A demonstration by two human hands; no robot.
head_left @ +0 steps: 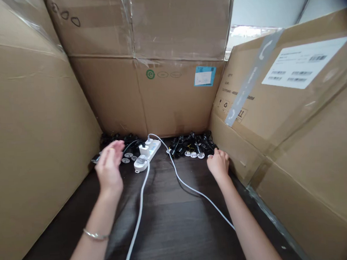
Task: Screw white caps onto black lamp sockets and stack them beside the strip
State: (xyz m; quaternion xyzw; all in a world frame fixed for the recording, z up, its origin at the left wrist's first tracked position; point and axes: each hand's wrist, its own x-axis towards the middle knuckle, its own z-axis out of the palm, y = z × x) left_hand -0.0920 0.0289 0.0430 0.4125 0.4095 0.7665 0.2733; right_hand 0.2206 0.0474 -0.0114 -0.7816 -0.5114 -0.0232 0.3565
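Note:
My left hand is raised beside the left pile of black parts, its fingers stretched out and nothing visible in it. White round discs lie just to its right. My right hand reaches down at the right end of another pile of black tube-like parts, which have white round ends and thin yellow wires. Its fingers are curled together at the pile's edge; whatever they pinch is hidden. Between the hands lies a white power strip with several plugs in it.
Tall cardboard boxes enclose the dark wood-grain tabletop: one at left, one at the back and a labelled one at right. A white power cord and a thinner white cable run toward me.

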